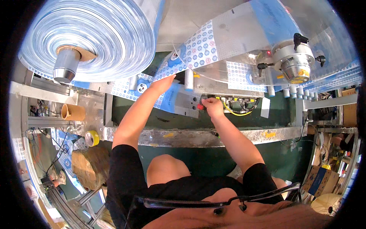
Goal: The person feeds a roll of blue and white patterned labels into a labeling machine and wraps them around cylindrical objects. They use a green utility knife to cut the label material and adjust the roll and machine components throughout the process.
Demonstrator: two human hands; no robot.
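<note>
A printed plastic film [206, 44] in blue and white with a panda pattern runs across in front of me. My left hand [167, 81] reaches up to its lower edge, and its fingers are hidden behind the film. My right hand [213, 107] is closed, with its fingertips at a red knob [200, 107] beside some black buttons. Another stretch of printed film [167, 97] passes below my left hand. At the upper left hangs a large film roll [110, 34] on a metal shaft [65, 66].
A clamping hub [293, 63] with black handles sits at the upper right. Metal rollers [188, 79] and a yellow cable [238, 113] lie near my hands. A scuffed metal beam [183, 137] crosses before my knees. Yellow tape [91, 138] and a cardboard core [73, 112] are at left.
</note>
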